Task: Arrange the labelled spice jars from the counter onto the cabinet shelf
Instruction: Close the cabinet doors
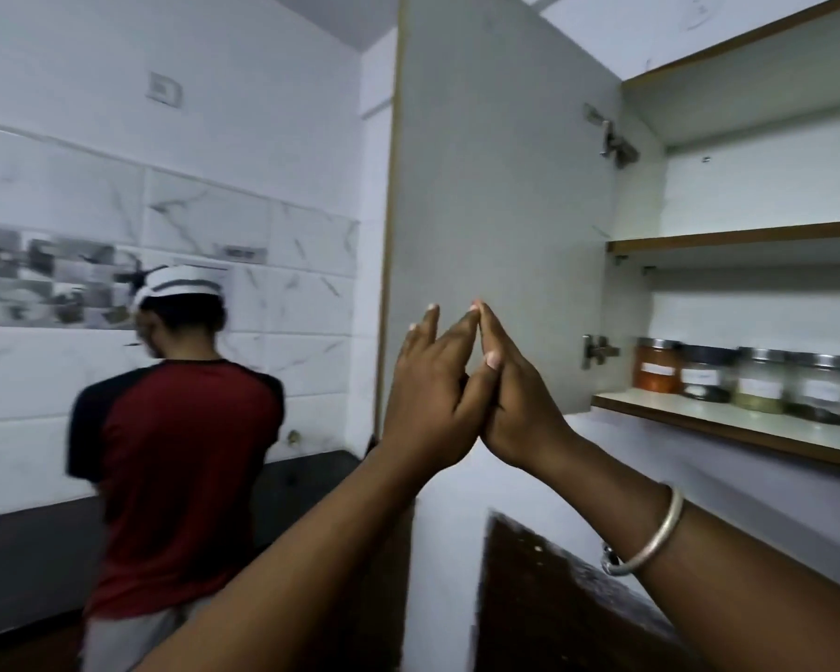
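Several labelled spice jars stand in a row on the lower cabinet shelf (728, 421) at the right: an orange-red one (656, 367), a dark one (704, 373), a greenish one (760, 380) and another glass one (823, 388). My left hand (430, 380) and my right hand (510, 395) are raised in front of the open cabinet door (500, 177), palms pressed together with fingers straight. Neither hand holds a jar. A silver bangle (651, 540) sits on my right wrist.
A person in a red and black shirt (175, 477) stands at the left with their back to me, at a dark counter (306, 477) below the tiled wall. An upper shelf (738, 237) holds nothing visible. A dark wooden surface (554, 599) lies below.
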`<action>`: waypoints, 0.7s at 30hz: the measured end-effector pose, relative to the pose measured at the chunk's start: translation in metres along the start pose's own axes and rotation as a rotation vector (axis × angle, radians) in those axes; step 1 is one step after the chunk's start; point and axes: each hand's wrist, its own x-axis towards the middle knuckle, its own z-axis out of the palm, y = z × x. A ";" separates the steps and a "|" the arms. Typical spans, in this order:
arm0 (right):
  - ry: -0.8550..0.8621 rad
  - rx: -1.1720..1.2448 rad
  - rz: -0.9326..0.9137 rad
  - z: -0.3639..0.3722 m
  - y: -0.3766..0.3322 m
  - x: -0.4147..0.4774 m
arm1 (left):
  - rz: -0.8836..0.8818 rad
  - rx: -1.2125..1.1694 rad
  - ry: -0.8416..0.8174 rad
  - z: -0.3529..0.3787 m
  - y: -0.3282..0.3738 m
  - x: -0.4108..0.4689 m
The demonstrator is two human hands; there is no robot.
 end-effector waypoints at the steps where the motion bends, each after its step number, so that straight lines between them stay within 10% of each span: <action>1: -0.022 -0.006 -0.020 0.013 -0.006 0.007 | -0.004 0.057 0.023 -0.012 -0.011 -0.003; 5: 0.005 -0.064 -0.021 0.061 -0.019 0.028 | -0.096 0.164 0.050 -0.040 -0.053 -0.009; 10: -0.004 -0.005 0.167 0.092 -0.015 0.048 | -0.562 -0.590 -0.050 -0.043 -0.067 0.002; 16: 0.042 -0.033 0.140 0.088 -0.012 0.034 | -0.544 -0.689 0.056 -0.029 -0.053 0.000; 21: 0.438 -0.012 0.125 0.068 -0.032 -0.010 | -0.446 -0.882 -0.011 -0.020 0.000 -0.011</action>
